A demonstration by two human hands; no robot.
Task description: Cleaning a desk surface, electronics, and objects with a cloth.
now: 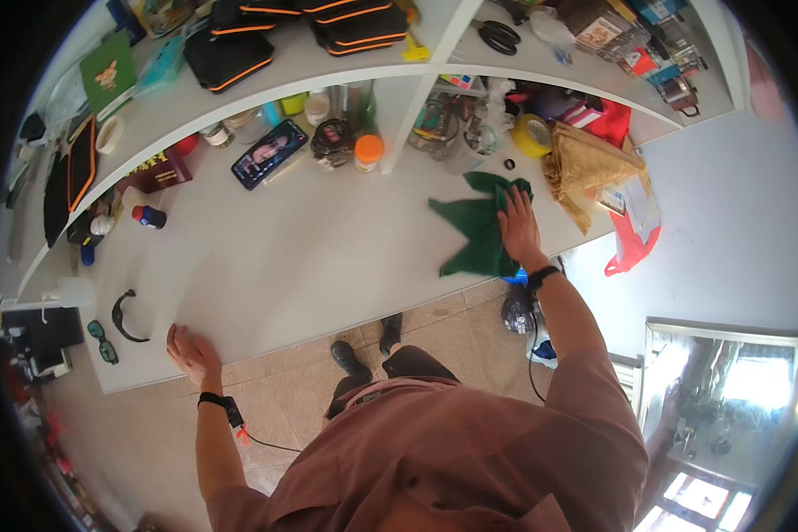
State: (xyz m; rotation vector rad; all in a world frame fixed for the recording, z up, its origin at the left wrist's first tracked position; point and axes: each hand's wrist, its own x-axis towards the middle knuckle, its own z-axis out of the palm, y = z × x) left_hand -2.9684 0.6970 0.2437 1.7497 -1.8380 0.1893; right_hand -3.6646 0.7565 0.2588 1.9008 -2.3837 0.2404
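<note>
A green cloth (475, 226) lies crumpled on the right part of the white desk (292, 266). On its right part rests my right hand (520, 226), palm down with the fingers stretched forward. My left hand (193, 352) lies at the desk's front left edge, fingers a little bent, holding nothing. Just left of it are a curved black band (125, 319) and dark-lensed glasses (103, 342). A small black ring (509, 163) sits behind the cloth.
Along the back stand a lit smartphone (269, 154), an orange-lidded jar (368, 153), a yellow tape roll (532, 135) and a gold fabric pouch (585, 166). A blue bottle with a red cap (149, 216) is at the left. White shelves (432, 66) overhang the desk's back.
</note>
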